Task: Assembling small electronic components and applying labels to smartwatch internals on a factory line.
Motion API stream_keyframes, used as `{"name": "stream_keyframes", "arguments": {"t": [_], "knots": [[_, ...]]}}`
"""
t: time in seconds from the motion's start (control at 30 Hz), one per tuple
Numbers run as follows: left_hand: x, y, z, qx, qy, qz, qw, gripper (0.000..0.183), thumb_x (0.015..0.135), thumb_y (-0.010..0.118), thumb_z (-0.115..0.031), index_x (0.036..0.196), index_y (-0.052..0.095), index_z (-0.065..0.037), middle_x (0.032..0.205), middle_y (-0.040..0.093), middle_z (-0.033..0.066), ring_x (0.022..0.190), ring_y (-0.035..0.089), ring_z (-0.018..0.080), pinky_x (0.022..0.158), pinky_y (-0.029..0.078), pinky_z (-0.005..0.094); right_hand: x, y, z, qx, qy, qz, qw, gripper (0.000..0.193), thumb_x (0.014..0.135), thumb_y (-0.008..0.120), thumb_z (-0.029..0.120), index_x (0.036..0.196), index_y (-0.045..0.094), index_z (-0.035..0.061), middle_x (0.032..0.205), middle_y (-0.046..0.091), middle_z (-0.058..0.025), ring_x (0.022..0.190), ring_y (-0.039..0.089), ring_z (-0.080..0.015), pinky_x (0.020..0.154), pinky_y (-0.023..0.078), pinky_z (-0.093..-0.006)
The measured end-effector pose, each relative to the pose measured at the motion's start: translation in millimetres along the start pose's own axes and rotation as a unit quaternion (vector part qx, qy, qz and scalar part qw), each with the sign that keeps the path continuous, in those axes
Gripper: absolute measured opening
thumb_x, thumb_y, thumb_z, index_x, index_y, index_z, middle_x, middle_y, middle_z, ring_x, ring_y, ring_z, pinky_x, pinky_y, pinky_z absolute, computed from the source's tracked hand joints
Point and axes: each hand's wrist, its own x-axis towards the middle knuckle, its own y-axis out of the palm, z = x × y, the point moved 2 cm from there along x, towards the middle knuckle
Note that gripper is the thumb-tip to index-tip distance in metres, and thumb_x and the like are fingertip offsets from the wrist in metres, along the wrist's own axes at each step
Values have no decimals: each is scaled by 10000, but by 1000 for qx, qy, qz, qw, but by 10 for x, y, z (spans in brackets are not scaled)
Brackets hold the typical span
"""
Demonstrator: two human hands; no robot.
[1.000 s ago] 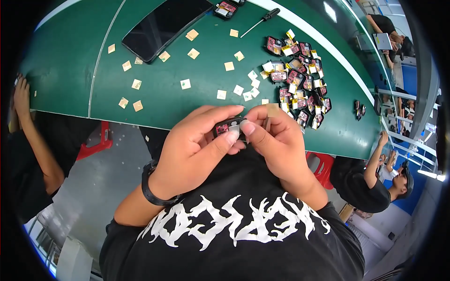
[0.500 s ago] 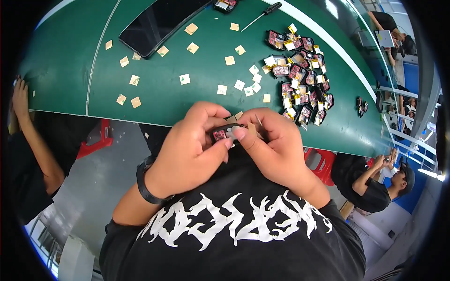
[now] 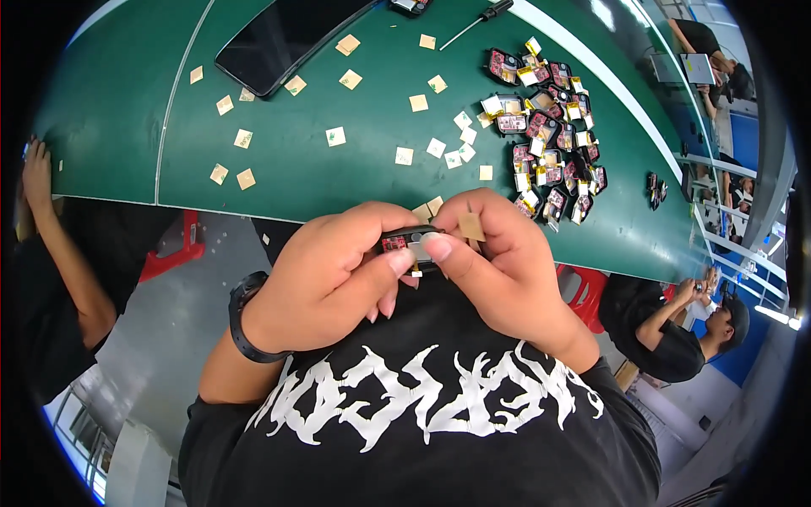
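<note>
At the frame's centre, the device [image 3: 409, 230] is held in 2 hands: a small, rounded case of black plastic, with a red board [image 3: 394, 243] on its left, a smooth silvery-grey block [image 3: 420, 252] beside it and a small white piece [image 3: 416, 274] at its lower edge. It is gripped narrowly between thumb and fingers by the left hand [image 3: 325, 275]. Its right end is pressed by the thumb of the right hand [image 3: 503, 270]; among that hand's fingers a thin, flat tan square [image 3: 470, 226] is pinched. Right of centre, similar cases [image 3: 542, 127] are heaped. Pale squares [image 3: 351, 79] are scattered over the smooth green table [image 3: 287, 169]; a glossy black phone [image 3: 291, 38] is laid at upper left.
</note>
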Motion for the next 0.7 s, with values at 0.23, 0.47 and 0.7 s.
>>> {"name": "stream_keyframes", "arguments": {"t": [0.23,0.47,0.7], "knots": [[-48,4,-140,-72,40,0,997,343,1055,473,-119,1313,579,80,916,691,99,689,673,122,608,550,251,-102,-6,124,59,-48,-20,997,161,997,702,105,1048,574,23,772,527,64,659,395,-4,568,339,-207],[-50,26,-149,-45,81,-10,996,352,945,582,4,1290,602,66,980,697,115,715,692,126,622,550,237,-97,-27,96,36,-74,-3,997,162,990,702,78,1060,568,22,797,542,54,657,405,-1,566,340,-201],[49,34,-141,70,35,-79,994,194,937,646,29,1127,682,17,852,716,72,639,672,105,554,511,243,-62,-65,36,27,-19,14,999,172,976,714,77,1085,593,21,826,601,21,671,486,-20,578,409,-216]]}}
